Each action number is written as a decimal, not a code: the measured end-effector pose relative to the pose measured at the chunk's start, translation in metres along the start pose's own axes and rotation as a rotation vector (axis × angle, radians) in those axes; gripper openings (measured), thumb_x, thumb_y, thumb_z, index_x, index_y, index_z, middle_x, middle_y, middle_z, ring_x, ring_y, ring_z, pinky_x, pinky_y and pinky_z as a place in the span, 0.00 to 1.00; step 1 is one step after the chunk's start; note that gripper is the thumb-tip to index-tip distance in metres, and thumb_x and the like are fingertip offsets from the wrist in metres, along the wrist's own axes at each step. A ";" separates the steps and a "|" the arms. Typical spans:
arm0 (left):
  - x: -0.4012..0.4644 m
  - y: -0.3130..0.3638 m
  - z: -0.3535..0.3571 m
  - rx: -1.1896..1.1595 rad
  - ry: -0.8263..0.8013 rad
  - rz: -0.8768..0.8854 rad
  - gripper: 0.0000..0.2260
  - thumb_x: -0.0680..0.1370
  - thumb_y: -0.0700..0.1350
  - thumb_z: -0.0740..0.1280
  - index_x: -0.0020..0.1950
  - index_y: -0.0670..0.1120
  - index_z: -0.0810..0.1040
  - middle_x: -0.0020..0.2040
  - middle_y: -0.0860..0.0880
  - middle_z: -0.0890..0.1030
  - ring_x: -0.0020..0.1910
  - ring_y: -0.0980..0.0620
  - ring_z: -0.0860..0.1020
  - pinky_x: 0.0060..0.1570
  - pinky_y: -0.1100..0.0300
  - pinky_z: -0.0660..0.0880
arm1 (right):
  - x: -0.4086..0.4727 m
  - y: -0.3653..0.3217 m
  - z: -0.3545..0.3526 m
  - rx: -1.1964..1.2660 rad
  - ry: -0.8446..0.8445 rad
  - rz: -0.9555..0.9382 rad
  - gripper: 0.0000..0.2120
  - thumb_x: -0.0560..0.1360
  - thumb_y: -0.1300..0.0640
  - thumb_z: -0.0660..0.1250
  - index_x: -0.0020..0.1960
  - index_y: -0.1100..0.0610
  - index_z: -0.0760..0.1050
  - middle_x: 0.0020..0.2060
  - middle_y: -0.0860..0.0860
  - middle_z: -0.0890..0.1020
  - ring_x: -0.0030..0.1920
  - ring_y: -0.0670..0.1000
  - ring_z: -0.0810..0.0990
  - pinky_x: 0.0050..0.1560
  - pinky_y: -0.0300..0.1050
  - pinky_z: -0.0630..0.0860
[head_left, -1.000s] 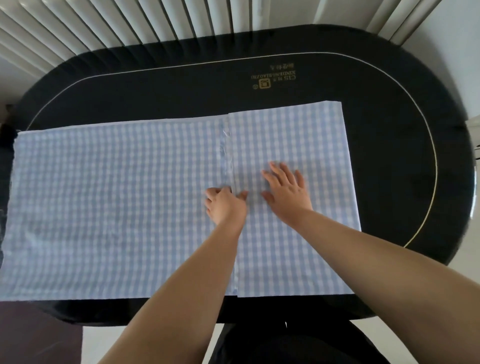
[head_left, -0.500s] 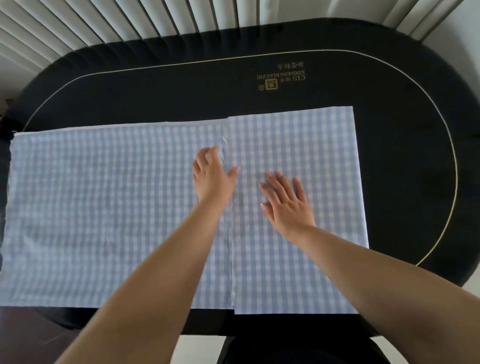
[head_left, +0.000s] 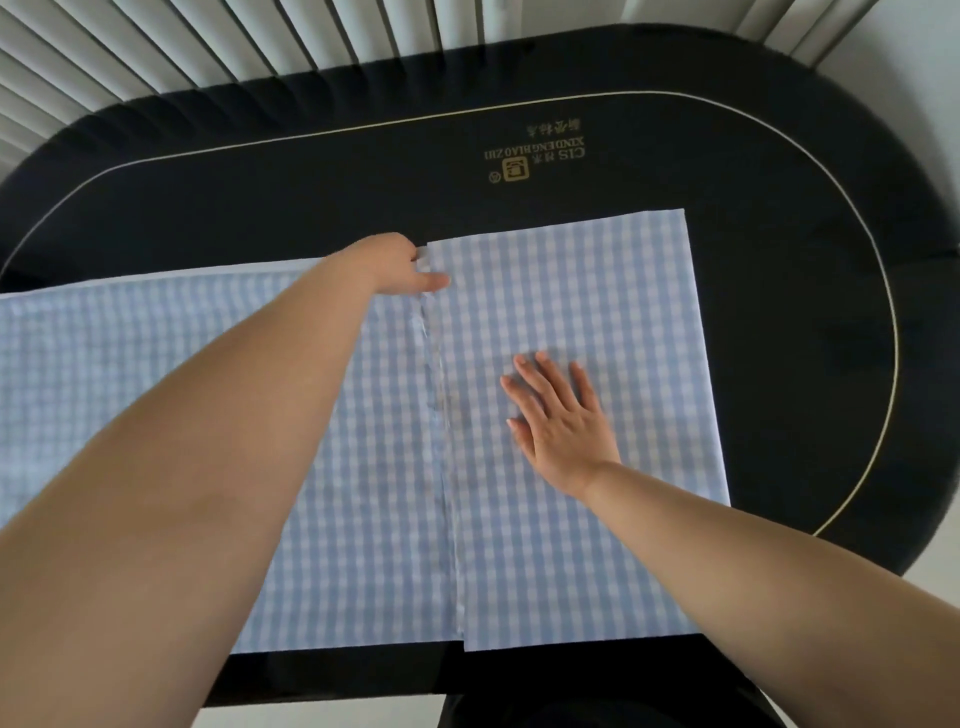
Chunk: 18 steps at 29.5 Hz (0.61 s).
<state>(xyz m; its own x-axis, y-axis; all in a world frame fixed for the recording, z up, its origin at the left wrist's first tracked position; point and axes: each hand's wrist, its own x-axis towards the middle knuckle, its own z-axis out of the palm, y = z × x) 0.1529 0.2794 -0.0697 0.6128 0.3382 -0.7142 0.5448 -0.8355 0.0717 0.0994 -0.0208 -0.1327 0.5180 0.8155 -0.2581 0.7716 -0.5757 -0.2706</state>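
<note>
A blue-and-white checked cloth (head_left: 576, 291) lies flat on the black oval table (head_left: 311, 197). Its right part is folded over, and the flap's edge runs as a line from near to far down the middle. My left hand (head_left: 387, 265) reaches to the far end of that edge, at the cloth's back border. Its thumb lies straight on the flap, and its fingers are mostly hidden behind the hand. My right hand (head_left: 558, 415) rests flat on the folded part with its fingers spread.
The table has a padded rim, a thin gold line and a gold logo (head_left: 535, 161) beyond the cloth. White vertical slats (head_left: 208, 41) stand behind the table. The cloth's left end runs out of view.
My left hand has slid away from me along the flap's edge, from the cloth's middle to its far border. My right hand has stayed flat on the folded part.
</note>
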 end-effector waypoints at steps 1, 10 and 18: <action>0.003 0.001 -0.006 -0.030 -0.044 0.013 0.21 0.75 0.65 0.61 0.50 0.47 0.76 0.46 0.50 0.76 0.45 0.50 0.75 0.47 0.53 0.71 | 0.000 0.000 0.000 -0.004 -0.002 -0.003 0.24 0.81 0.47 0.47 0.74 0.54 0.59 0.76 0.52 0.59 0.76 0.55 0.54 0.74 0.60 0.49; 0.014 0.019 0.004 -0.439 0.160 0.144 0.04 0.76 0.45 0.68 0.48 0.54 0.78 0.46 0.55 0.78 0.48 0.53 0.77 0.51 0.56 0.71 | 0.000 0.001 0.001 -0.013 0.007 -0.014 0.24 0.81 0.47 0.49 0.75 0.54 0.58 0.76 0.53 0.59 0.76 0.56 0.54 0.74 0.59 0.48; 0.007 -0.009 0.025 0.127 0.473 0.013 0.18 0.76 0.61 0.63 0.54 0.48 0.78 0.47 0.46 0.79 0.53 0.43 0.71 0.56 0.49 0.64 | 0.001 0.002 0.002 0.004 -0.014 -0.003 0.25 0.81 0.47 0.46 0.74 0.54 0.59 0.76 0.53 0.59 0.76 0.56 0.54 0.74 0.60 0.49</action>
<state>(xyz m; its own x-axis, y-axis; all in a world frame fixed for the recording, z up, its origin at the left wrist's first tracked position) 0.1381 0.2786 -0.0925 0.8281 0.4622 -0.3172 0.4791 -0.8773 -0.0279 0.1008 -0.0211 -0.1349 0.5106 0.8163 -0.2701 0.7715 -0.5736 -0.2753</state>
